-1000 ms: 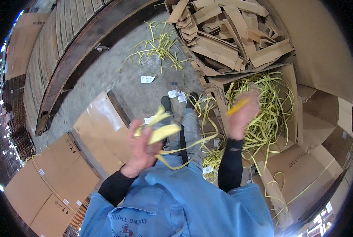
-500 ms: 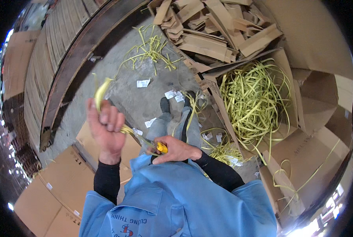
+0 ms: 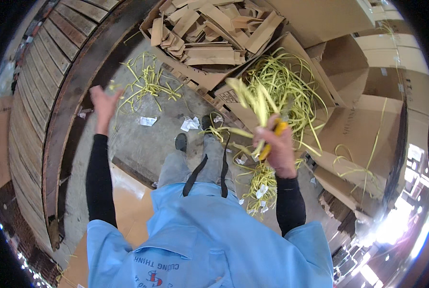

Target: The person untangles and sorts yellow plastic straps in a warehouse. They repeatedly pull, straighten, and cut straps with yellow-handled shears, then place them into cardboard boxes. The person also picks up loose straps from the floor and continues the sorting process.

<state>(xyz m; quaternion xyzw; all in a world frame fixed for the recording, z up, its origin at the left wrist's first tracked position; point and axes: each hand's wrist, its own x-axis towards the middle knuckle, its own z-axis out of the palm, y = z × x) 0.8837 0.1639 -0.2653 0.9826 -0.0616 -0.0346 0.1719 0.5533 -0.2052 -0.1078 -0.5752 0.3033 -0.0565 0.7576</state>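
1. Nearest the camera, your blue shirt point(image 3: 185, 240) fills the lower middle; black sleeves point(image 3: 291, 204) cover both forearms.
2. Your right hand point(image 3: 278, 146) is closed around a bunch of yellow-green straps point(image 3: 260, 103) and a yellow-handled tool point(image 3: 280, 128). The straps stick up past your fingers, toward the carton; the tool's working end cannot be made out.
3. Your left hand point(image 3: 104, 103) is reached out well apart from the right, thumb and fingers spread wide. A blurred yellow-green patch shows at the fingertips; whether it is touched cannot be told.
4. Below your right hand, a strap pile point(image 3: 262, 185) lies on the concrete floor point(image 3: 133, 139), with white paper slips among it.
5. To your left, a flat brown cardboard sheet point(image 3: 130, 201) lies partly behind your shirt.
6. Beyond your right hand, an open carton point(image 3: 241, 114) holds a tangled strap heap point(image 3: 286, 86).
7. Farther ahead, a loose strap cluster point(image 3: 149, 81) rests on the floor; beside it stands a container of cardboard offcuts point(image 3: 212, 55).
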